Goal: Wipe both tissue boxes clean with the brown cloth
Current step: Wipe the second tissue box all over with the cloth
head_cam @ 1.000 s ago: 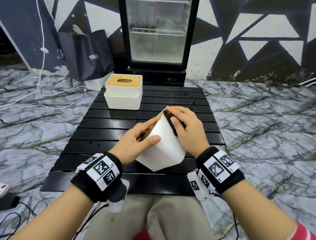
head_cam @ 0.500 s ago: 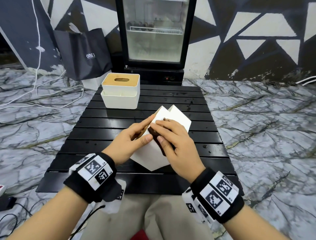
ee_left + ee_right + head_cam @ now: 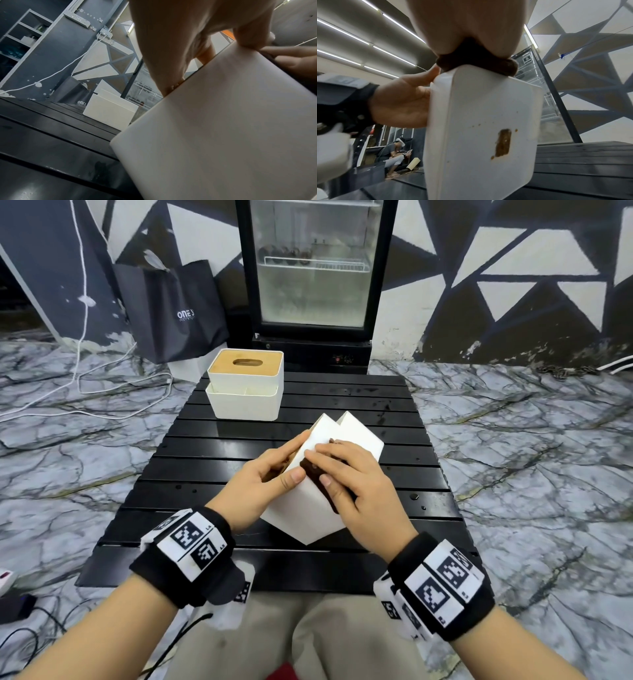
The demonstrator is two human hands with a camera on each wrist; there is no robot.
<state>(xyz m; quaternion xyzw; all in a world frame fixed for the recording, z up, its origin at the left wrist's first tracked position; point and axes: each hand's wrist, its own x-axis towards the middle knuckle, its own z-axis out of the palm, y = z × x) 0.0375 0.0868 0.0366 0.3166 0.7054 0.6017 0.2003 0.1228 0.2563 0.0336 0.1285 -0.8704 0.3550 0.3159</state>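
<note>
Fingers of right hand flat on brown cloth, pressing it against upper side of held box; thumb alongside, so cloth pinned rather than bunched. Left hand gripping same box at 9 o'clock side, thumb on near face, fingers wrapped over its wooden top. Box tipped on one corner above middle of desk, long axis running from 7 o'clock up to 1 o'clock, stepped front compartment pointing away at 1 o'clock. Underside, seen from right wrist, carrying brown stain plus a few specks, directly below cloth and facing down toward 6 o'clock; probably next face to wipe, needing box rolled by left hand or cloth slid over edge. Right hand nearer to that stain. Second box upright at 11 o'clock on far desk, well apart, oval slot in wooden lid showing no tissue, front tray divided, seemingly with nothing inside. Contents of held box hidden.
</note>
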